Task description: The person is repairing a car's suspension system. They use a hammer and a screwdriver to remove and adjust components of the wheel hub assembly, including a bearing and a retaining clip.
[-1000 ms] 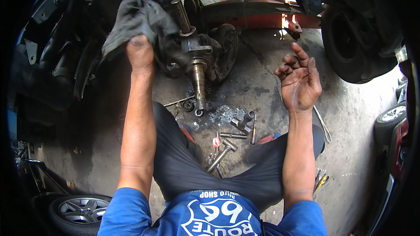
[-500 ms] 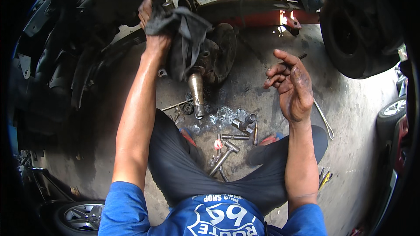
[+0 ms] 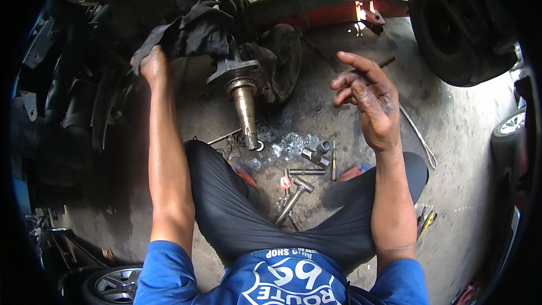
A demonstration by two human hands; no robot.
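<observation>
My left hand (image 3: 152, 65) grips a dark grey rag (image 3: 200, 31), raised at the upper left and draped over the top of the steering knuckle (image 3: 234, 70). From the knuckle a bare metal spindle (image 3: 245, 113) points down toward me, with a dark round plate (image 3: 285, 62) at its right. My right hand (image 3: 367, 96) is held in the air right of the spindle, fingers loosely bent and apart, with nothing seen in its grip. A dark rod end (image 3: 387, 62) shows behind its fingers; I cannot tell what it rests on.
Between my knees lie several tools: a socket piece (image 3: 316, 155), a bar (image 3: 306, 171), a T-shaped tool (image 3: 291, 203). A looped cable (image 3: 418, 135) and more tools (image 3: 426, 223) lie at right. Dark vehicle underbody surrounds the top and left; a tire (image 3: 440, 34) hangs upper right.
The rag has been swept over the knuckle, then shifted up and left with my left hand, baring the flange. My right hand's fingers have moved slightly left and turned.
</observation>
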